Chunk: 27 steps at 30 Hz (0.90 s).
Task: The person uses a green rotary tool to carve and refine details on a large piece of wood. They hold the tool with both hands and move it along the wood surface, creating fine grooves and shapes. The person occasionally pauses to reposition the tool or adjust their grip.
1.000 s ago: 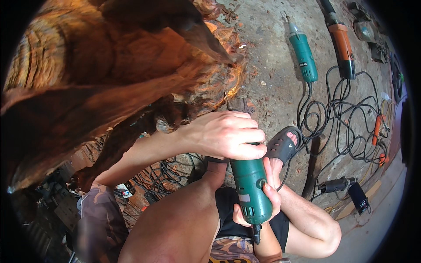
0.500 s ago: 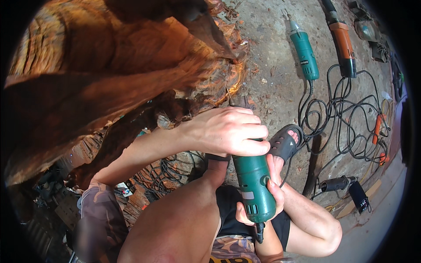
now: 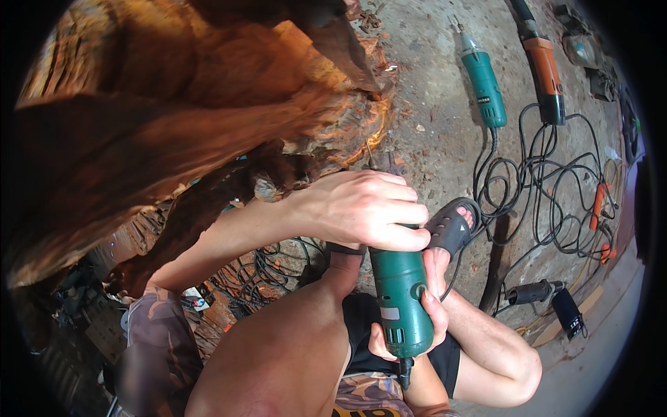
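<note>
While the left hand [image 3: 368, 210] and right hand [image 3: 436, 321] are gripping the green grinder [image 3: 401, 288], its rear is swinging leftward, its bit [image 3: 369, 149] pointing at the right edge of the wood [image 3: 201, 125], seemingly changing the working angle.

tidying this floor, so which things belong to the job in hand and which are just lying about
Belongs:
held green power tool, gripped by left hand and right hand
large brown wood piece, near the bit

Seemingly lying about:
second green tool
orange-and-black tool
dark cylindrical object
</note>
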Motion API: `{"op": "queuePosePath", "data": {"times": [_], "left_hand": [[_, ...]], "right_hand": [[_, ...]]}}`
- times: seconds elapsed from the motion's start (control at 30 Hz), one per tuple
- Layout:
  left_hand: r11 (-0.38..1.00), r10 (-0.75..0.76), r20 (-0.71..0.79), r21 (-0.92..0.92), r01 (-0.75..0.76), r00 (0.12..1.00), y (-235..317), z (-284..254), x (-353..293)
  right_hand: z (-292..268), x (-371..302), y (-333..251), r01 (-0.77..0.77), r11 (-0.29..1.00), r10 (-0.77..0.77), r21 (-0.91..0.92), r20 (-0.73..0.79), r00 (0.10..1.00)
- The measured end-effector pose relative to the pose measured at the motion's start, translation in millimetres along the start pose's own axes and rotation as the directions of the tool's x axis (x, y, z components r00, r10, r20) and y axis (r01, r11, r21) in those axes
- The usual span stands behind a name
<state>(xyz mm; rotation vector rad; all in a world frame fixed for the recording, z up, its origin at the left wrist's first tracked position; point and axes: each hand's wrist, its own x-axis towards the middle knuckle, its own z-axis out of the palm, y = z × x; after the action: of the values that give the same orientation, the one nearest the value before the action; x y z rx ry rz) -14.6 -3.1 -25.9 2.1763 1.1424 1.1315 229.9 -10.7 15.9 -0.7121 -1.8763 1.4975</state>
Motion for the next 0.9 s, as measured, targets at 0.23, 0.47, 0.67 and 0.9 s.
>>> {"op": "queuePosePath", "data": {"times": [0.23,0.47,0.67,0.9], "left_hand": [[1.0,-0.024,0.02,0.004,0.024,1.0,-0.2,-1.3,-0.8],[0.998,-0.054,0.033,0.026,0.054,0.998,1.8,-2.2,-0.3],[0.998,-0.064,0.027,0.028,0.063,0.998,1.6,-2.3,1.8],[0.996,-0.083,-0.003,0.036,0.083,0.997,-1.7,4.3,0.2]], "right_hand": [[-3.4,2.0,2.9,-0.002,1.0,0.001,0.029,0.034,0.999],[-4.3,4.5,8.5,0.027,0.997,-0.027,0.069,0.004,1.0],[-4.7,6.2,8.6,0.028,0.994,-0.029,0.105,0.006,1.0],[-12.2,6.6,13.6,0.008,0.993,-0.013,0.12,0.045,0.999]]}}
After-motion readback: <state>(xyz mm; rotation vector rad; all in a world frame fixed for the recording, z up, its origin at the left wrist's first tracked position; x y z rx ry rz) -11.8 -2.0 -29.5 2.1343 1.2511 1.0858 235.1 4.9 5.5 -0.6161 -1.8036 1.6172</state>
